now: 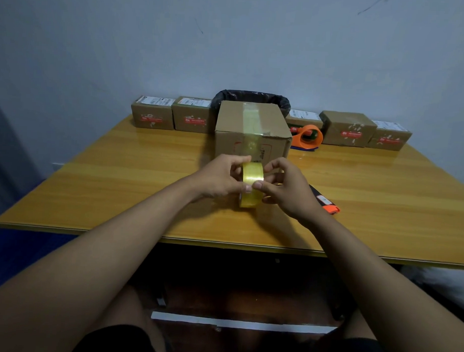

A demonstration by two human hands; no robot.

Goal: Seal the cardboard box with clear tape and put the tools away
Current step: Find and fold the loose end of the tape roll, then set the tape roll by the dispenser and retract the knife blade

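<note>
A cardboard box (227,128) stands in the middle of the table, with a strip of clear tape (250,118) running over its top and down its front face. Just in front of it I hold a yellowish roll of clear tape (252,176) upright above the table. My left hand (220,178) grips the roll from the left, my right hand (285,188) from the right, and both thumbs meet on its outer face. A black and orange utility knife (327,203) lies on the table behind my right wrist, partly hidden.
An orange tape dispenser (307,137) sits to the right of the box. Several small labelled parcels (152,115) line the table's far edge along the wall. A bin with a black bag (254,96) stands behind the box. The wooden table (120,177) ends close to my body.
</note>
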